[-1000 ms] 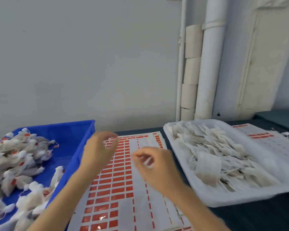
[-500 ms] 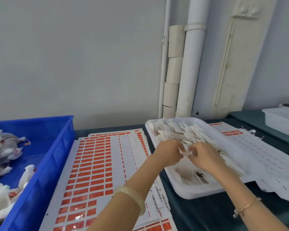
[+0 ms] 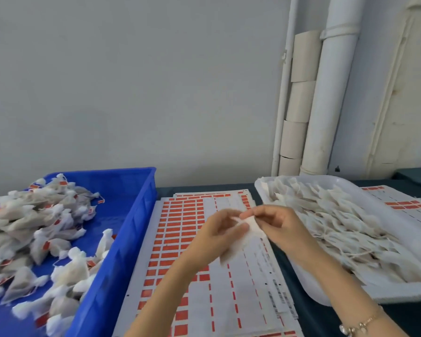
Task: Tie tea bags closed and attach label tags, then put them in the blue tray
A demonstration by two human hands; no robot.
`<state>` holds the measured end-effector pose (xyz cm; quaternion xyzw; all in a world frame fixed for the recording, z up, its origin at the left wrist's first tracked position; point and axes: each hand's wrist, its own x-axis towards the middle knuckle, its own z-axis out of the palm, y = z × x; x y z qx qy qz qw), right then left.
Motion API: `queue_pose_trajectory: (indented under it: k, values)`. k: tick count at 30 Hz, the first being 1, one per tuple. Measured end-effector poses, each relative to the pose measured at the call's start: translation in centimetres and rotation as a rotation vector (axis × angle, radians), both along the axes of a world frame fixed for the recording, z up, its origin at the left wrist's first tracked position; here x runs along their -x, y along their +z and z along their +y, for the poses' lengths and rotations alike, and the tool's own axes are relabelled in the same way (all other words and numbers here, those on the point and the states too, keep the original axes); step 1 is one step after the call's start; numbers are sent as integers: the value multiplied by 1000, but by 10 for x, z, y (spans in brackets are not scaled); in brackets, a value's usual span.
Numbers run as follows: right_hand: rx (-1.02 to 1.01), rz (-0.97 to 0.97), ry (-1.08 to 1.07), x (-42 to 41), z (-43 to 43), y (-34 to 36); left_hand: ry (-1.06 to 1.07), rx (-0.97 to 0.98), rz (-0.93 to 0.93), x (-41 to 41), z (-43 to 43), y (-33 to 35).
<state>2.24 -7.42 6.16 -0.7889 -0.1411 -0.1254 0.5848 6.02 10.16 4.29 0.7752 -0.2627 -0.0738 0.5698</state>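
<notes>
Blue tray [image 3: 136, 210] holds tied, tagged tea bags [image 3: 34, 227]; white tray [image 3: 331, 296] holds untied bags [image 3: 338, 222]. Left hand [image 3: 219, 237] and right hand [image 3: 280, 227] both pinch one tea bag [image 3: 238, 246] above label sheets [image 3: 180, 227].

Thin gold beaded bracelet [image 3: 361, 324], right wrist.

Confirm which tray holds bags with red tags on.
The blue tray, left, holds tagged bags. The white tray, right, holds loose bags with no red tags.

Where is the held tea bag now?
Head view, centre: the left hand and right hand pinch the tea bag above the label sheets, between the blue tray at left and the white tray at right.
</notes>
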Motion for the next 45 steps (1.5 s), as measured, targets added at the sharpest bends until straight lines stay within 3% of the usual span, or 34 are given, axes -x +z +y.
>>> queue_pose_trajectory:
  k: [5, 8, 14, 18, 22, 25, 29, 34, 37, 39, 42, 45]
  values:
    - [-323, 258, -130, -18, 48, -53, 454, -96, 106, 6, 32, -39]
    - [-113, 224, -186, -22, 63, -87, 561, -70, 176, 9, 45, -63]
    - [120, 170, -65, -30, 77, -106, 532, -67, 275, 11, 45, -76]
    - [286, 33, -78, -33, 72, -107, 530, -103, 268, 10, 41, -73]
    - [252, 6, -171, -38, 65, -105, 602, 73, 265, 15, 35, -73]
    - [181, 67, -249, -44, 66, -106, 511, 167, 277, 19, 29, -79]
    - [77, 58, -382, -49, 65, -103, 421, 372, 588, 22, 29, -89]
    - [139, 55, -424, -49, 53, -100, 382, 464, 724, 19, 39, -91]
    - [325, 92, -365, -42, 52, -109, 464, 575, 649, 16, 44, -90]
    - [438, 125, -271, -33, 54, -116, 444, 521, 525, 25, 49, -85]
    - [478, 154, -154, -19, 59, -118, 473, 129, 231, 33, 50, -88]
    - [421, 185, -73, -10, 64, -109, 436, -310, -218, 33, 44, -96]
